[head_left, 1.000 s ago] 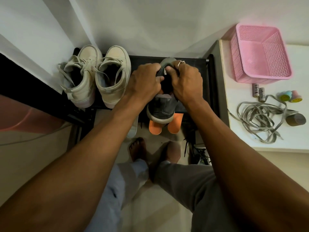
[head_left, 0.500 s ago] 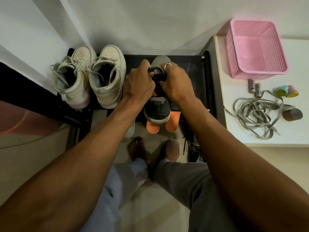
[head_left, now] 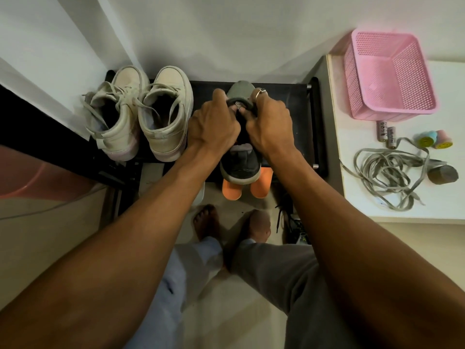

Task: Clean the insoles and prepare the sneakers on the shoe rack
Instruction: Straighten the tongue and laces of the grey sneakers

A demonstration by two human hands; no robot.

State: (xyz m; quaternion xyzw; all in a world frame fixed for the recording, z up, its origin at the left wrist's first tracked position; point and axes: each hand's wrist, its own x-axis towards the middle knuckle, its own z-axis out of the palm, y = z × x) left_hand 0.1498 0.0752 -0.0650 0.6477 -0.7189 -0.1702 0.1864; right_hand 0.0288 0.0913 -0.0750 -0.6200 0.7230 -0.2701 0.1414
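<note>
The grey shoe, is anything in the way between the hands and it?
No, nothing visible is. The left hand and the right hand both grip the grey shoe at its opening, on the black rack. The white sneakers stand beside the left hand, not between.

No legible text: two small grey cylindrical batteries (head_left: 382, 131) on the white desk (head_left: 453, 197) carry print too small to read, two small pastel round stampers (head_left: 426, 140) show yellow smiley faces.
</note>
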